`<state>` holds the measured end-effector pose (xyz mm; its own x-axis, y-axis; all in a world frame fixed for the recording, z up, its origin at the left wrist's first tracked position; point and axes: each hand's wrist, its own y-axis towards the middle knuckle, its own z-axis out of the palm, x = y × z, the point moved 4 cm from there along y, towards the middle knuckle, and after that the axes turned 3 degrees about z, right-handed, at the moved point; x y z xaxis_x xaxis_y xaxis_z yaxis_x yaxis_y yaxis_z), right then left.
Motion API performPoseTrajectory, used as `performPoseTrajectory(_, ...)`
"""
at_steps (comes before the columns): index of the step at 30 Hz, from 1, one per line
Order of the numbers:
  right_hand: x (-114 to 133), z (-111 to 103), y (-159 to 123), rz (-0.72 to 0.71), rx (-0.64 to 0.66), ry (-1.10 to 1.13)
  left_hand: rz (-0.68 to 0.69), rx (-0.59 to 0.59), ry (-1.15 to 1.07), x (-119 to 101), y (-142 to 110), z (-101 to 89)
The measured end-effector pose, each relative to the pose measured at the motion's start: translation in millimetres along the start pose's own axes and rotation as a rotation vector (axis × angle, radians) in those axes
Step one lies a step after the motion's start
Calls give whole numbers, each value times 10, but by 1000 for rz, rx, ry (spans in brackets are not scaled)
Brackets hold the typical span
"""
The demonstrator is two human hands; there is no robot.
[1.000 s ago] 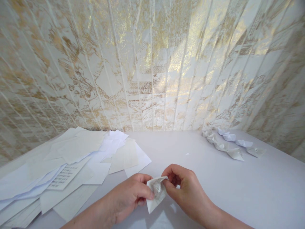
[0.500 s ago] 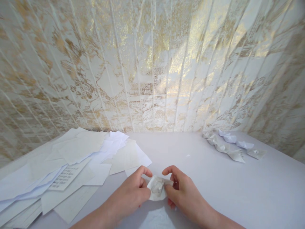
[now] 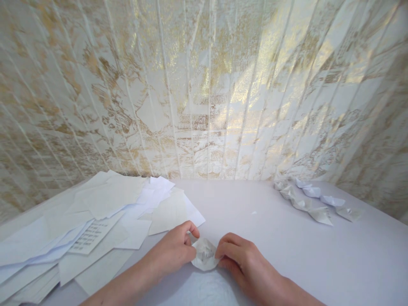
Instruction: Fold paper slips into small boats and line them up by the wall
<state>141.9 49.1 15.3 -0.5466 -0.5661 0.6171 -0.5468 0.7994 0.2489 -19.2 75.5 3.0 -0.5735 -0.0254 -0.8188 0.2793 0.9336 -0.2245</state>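
A small folded piece of white paper with faint print is held between both hands just above the white table. My left hand pinches its left edge with thumb and curled fingers. My right hand grips its right edge, fingers bent over the paper. The paper looks puffed open in the middle, flattened into a rounded shape.
A loose heap of white paper sheets covers the table's left side. Several finished folded paper shapes lie at the back right. A gold-patterned curtain hangs right behind the table.
The folded paper went from a pointed hanging shape to a wider, flatter one. Both hands sank closer to the table and drew nearer each other.
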Motion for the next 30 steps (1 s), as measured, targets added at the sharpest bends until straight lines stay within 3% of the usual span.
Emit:
performPoseTrajectory(14,-29,108,32,-35,-65,-145,170,-220,217,-5,-21,26)
performPoseTrajectory(17,-63,83,22,-17,-89,-155,324,-236,221,-101,-115,-18)
performPoseTrajectory(21,-96,48,19,-12,-103,-145,584,-140,383,-173,-197,42)
performPoseTrajectory(26,-94,41,7,-18,-93,-108,679,-198,554,-111,-146,113)
performPoseTrajectory(30,-50,29,-25,-39,-204,-112,782,-278,590,-117,-137,131)
